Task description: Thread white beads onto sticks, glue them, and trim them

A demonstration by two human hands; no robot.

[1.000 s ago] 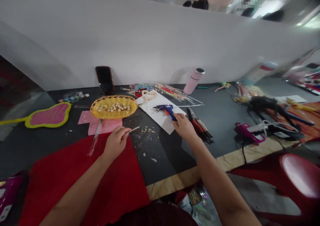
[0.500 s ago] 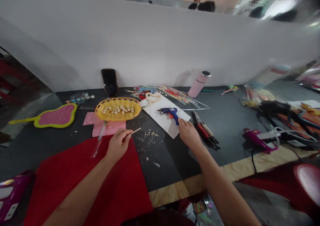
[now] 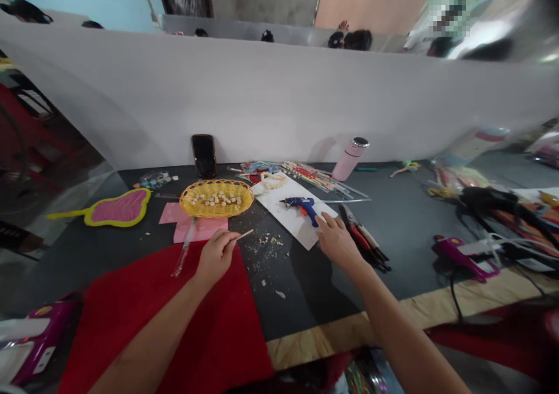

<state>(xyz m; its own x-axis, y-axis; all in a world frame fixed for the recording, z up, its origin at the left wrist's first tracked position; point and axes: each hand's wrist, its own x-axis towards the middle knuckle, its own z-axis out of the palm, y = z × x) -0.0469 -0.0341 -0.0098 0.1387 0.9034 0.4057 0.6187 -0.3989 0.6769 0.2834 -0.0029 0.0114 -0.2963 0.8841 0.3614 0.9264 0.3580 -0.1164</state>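
Hold the thin stick lightly, pinched in the left hand, free end clear of the crumbs. Right hand at the handle of the blue glue gun on the white sheet, fingers slightly apart, contact impossible to tell; best to grip well behind the nozzle.

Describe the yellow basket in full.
The shallow oval basket is bright yellow, apparently woven plastic, with a looped openwork rim. It sits upright on the dark tabletop, its near side over pink sheets, holding small pale pieces. A smartphone stands behind it; neither the left hand nor the right hand touches it.
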